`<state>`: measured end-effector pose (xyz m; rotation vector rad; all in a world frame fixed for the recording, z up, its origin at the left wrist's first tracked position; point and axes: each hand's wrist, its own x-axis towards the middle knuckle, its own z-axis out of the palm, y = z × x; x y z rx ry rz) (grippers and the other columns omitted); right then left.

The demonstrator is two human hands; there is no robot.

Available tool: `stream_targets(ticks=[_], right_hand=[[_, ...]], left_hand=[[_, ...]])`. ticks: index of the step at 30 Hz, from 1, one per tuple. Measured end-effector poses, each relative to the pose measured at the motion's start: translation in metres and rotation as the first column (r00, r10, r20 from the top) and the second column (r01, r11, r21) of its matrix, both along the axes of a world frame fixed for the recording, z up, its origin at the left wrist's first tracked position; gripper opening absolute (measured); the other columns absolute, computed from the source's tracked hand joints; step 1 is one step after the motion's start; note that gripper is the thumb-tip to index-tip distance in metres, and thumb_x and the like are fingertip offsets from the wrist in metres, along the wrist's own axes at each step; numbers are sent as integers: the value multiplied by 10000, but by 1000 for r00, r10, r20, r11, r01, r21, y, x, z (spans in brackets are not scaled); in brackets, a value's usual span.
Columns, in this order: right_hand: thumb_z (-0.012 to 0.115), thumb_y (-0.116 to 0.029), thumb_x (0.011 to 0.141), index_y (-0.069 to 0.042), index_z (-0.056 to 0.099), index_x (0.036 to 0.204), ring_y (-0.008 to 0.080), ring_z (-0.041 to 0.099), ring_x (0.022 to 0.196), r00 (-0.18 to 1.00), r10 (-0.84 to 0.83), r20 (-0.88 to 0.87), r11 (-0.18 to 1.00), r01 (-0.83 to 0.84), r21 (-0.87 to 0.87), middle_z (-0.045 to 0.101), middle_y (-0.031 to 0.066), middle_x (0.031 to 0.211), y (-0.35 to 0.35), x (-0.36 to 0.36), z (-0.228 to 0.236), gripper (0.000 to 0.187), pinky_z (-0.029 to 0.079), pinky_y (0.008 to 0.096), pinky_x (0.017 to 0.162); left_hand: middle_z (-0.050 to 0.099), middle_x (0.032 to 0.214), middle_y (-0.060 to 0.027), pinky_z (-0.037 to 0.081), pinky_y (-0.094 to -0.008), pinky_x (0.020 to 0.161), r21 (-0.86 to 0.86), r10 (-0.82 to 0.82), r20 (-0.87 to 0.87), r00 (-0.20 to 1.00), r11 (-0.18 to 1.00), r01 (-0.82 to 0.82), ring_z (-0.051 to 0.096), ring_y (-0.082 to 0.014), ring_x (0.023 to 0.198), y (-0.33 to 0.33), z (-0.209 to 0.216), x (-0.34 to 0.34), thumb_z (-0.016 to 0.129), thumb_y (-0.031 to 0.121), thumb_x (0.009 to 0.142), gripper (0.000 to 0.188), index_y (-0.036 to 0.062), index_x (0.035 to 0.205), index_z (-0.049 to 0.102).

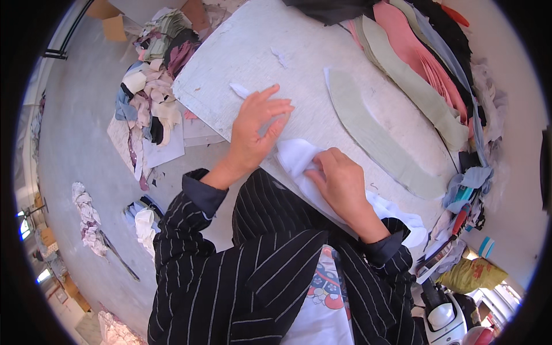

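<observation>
My left hand (257, 126) is raised over the near left edge of the white table, its fingers apart with nothing between them. A white strip of cloth (296, 155) lies along the table's near edge, bunched at its left end. My right hand (340, 181) pinches this cloth between thumb and fingers; its other end trails right beneath my forearm. Just beyond, a pale green curved strip of fabric (368, 123) lies flat, with white showing along its edge. A small white scrap (238, 89) sticks out beyond my left hand.
Stacked pink strips (417, 54) and green strips (397, 75) lie at the table's far right. Cloth offcuts (152, 98) are heaped on the floor at the left. Another white scrap (279, 56) lies on the table (230, 54). Tools and scraps crowd the right edge near a scissor-like red handle (460, 221).
</observation>
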<state>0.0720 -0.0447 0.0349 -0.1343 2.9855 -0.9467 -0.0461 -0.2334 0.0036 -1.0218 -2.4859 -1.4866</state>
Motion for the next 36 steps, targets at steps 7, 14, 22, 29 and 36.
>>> stream_targets(ticks=[7, 14, 22, 29, 36], right_hand=[[622, -100, 852, -44, 602, 872, 316, 625, 772, 995, -5, -99, 999, 8, 32, 589, 129, 818, -3, 8, -8, 63, 501, 420, 633], [620, -72, 901, -6, 629, 931, 203, 635, 664, 952, -274, 135, 866, 306, -397, 641, 107, 772, 10, 17, -8, 73, 490, 311, 608], [623, -77, 951, 9, 634, 964, 47, 508, 642, 840, -466, 277, 430, 488, -760, 600, -28, 777, 23, 29, -5, 88, 420, 193, 595], [690, -10, 853, -11, 658, 922, 136, 583, 646, 829, -488, -273, 794, 291, -534, 646, 49, 801, 24, 36, 5, 76, 463, 238, 610], [766, -43, 696, -42, 670, 1058, 298, 660, 826, 792, -97, -603, 995, 64, -75, 683, 111, 963, 20, 36, 27, 375, 514, 357, 708]], left_hand=[[525, 1414, -110, 104, -571, 1161, -184, -73, -22, 997, 981, 67, 338, -344, 1428, 1, -6, 44, 611, 258, 937, 431, 102, 1335, 557], [405, 1519, -123, 96, -602, 1157, -332, 3, -155, 988, 942, -55, 288, -342, 1450, 3, -23, 52, 627, 287, 912, 557, 112, 1419, 476], [421, 1503, -130, 142, -558, 1169, -368, 13, -151, 988, 927, -69, 317, -334, 1437, 4, -18, 53, 625, 158, 870, 567, 90, 1413, 476], [539, 1360, -150, 452, -386, 997, 226, -223, 342, 913, 962, 150, 554, -261, 1230, -5, 21, 79, 641, 41, 853, 517, 17, 1355, 522], [680, 1115, -120, 532, -299, 875, 470, -376, 809, 451, 876, -113, 665, -190, 995, 39, 53, 87, 609, 121, 955, 389, -56, 1297, 556]])
